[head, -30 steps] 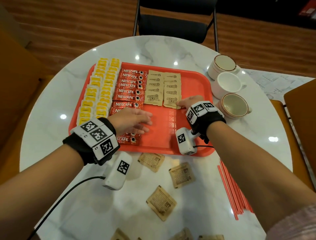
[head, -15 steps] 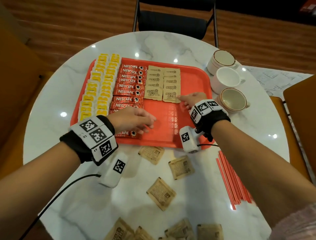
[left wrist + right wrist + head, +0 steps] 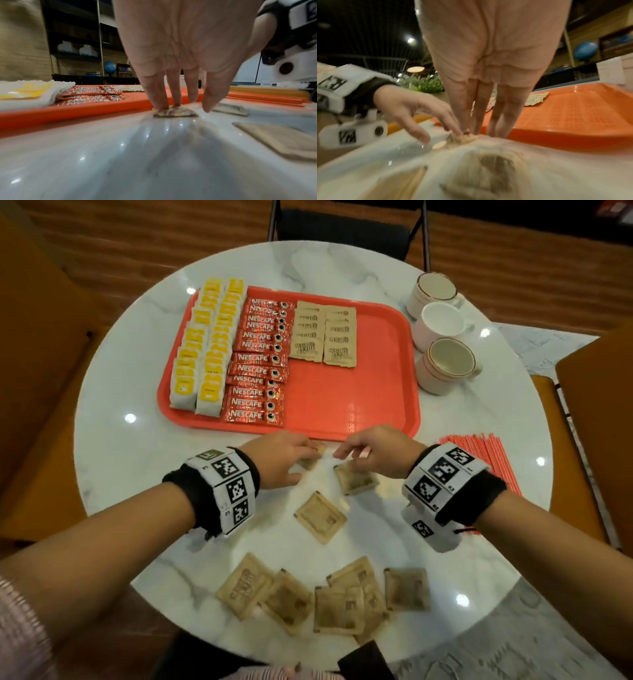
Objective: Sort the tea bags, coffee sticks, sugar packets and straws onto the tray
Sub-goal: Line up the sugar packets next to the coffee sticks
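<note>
At centre frame, the left hand (image 3: 279, 458) is pressing relaxed fingertips (image 3: 160, 104) onto a sugar packet (image 3: 175, 112) lying below the tray (image 3: 346, 395); the right hand (image 3: 375, 455), fingers extended and holding nothing, is reaching alongside. Risk: the flat packet sliding on glossy marble, or both hands colliding.

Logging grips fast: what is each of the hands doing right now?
Left hand: straight fingers pressing a sugar packet on the table, open.
Right hand: fingers extended beside that packet, nothing gripped, open.

"NESCAFE CLASSIC" (coffee sticks (image 3: 255, 364))
</note>
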